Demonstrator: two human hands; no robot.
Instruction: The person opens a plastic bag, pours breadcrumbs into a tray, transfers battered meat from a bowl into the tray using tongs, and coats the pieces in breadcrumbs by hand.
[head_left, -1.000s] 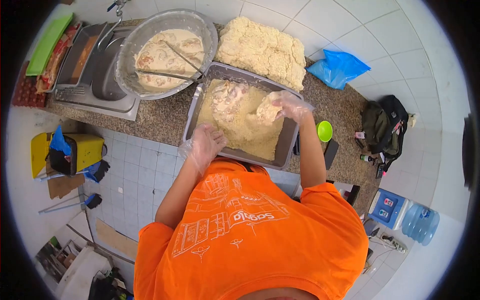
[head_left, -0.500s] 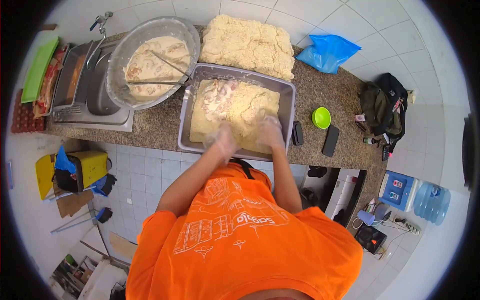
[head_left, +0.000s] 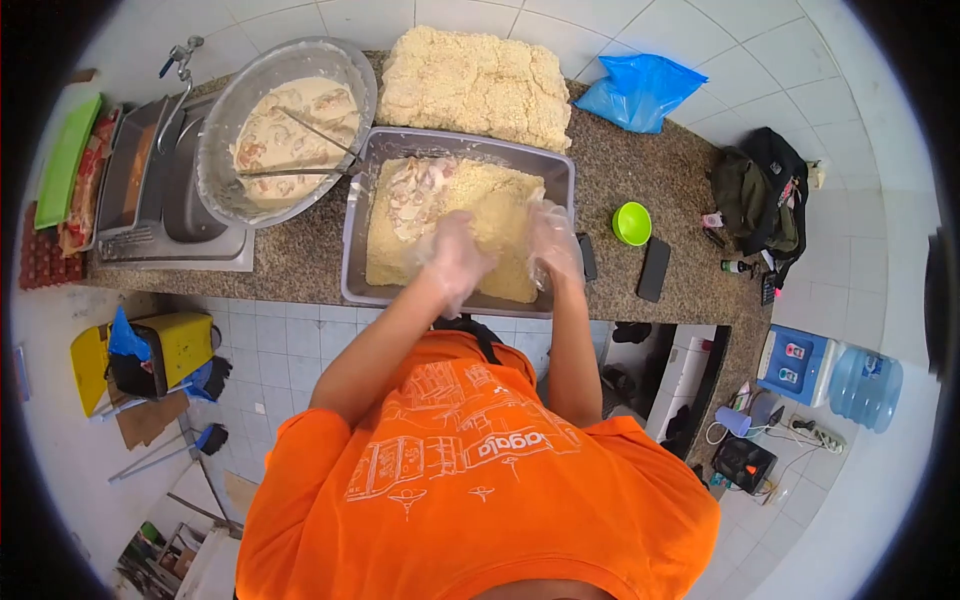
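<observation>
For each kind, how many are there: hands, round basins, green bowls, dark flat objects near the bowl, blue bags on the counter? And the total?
Hands: 2
Round basin: 1
Green bowl: 1
Dark flat objects: 2
Blue bag: 1
Total: 7

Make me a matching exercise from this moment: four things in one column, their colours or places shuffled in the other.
1. Small bowl
2. Plastic bag
3. Tongs
4. Rectangular tub

A. Resting across the round basin
B. Lime green
C. Has the left hand and right hand in it
D. Blue

Pairs: 1-B, 2-D, 3-A, 4-C
</observation>
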